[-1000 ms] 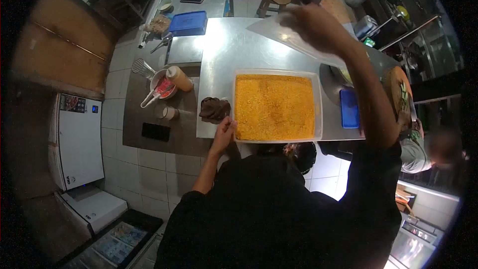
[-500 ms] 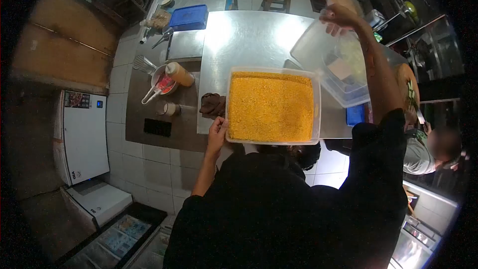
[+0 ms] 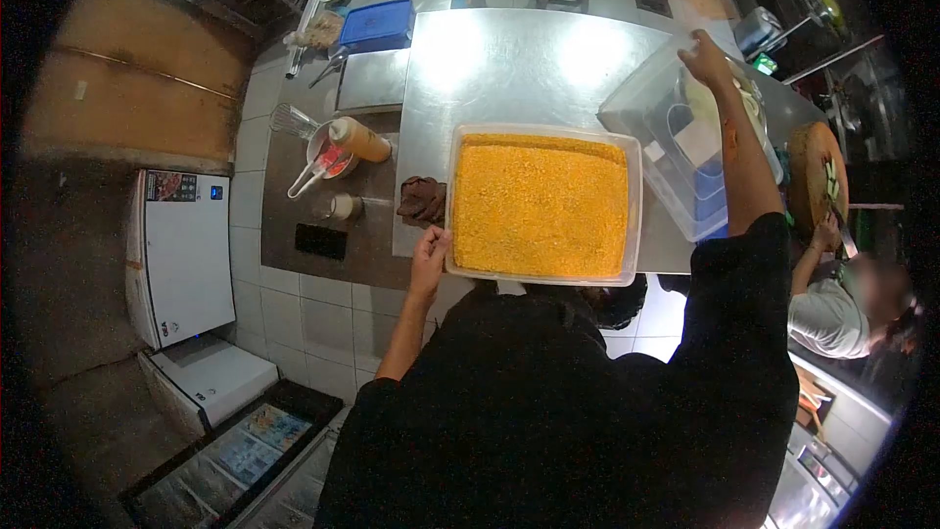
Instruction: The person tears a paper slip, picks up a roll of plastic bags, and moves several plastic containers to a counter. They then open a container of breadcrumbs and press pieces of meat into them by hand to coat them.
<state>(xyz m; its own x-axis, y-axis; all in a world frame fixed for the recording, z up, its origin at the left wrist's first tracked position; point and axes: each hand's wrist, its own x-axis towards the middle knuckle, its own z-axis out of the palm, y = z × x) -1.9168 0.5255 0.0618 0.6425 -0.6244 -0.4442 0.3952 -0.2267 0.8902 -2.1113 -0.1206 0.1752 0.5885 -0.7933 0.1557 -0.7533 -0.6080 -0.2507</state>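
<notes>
A rectangular translucent plastic tub (image 3: 634, 225) full of orange-yellow crumbs (image 3: 540, 206) is right in front of me, at the table's near edge. My left hand (image 3: 428, 260) is closed on the tub's left rim, near its front corner. Out to the right, my right hand (image 3: 707, 61) grips the far edge of a clear plastic container (image 3: 636, 98). Through the clear plastic I see a pale square patch and something pale green; my forearm hides part of it. Just left of the tub lies a crumpled brown cloth (image 3: 423, 201).
Left on the table are a squeeze bottle (image 3: 360, 140), a white-handled pan (image 3: 328, 159), a whisk (image 3: 292, 120) and a blue box (image 3: 379, 25). At right, a person (image 3: 832, 318) holds a knife at a round cutting board (image 3: 818, 176). White freezers (image 3: 186, 255) stand at left.
My right hand has moved right and slightly nearer, and the clear container has shifted right with it. My left hand stays on the tub's rim. The view has shifted slightly.
</notes>
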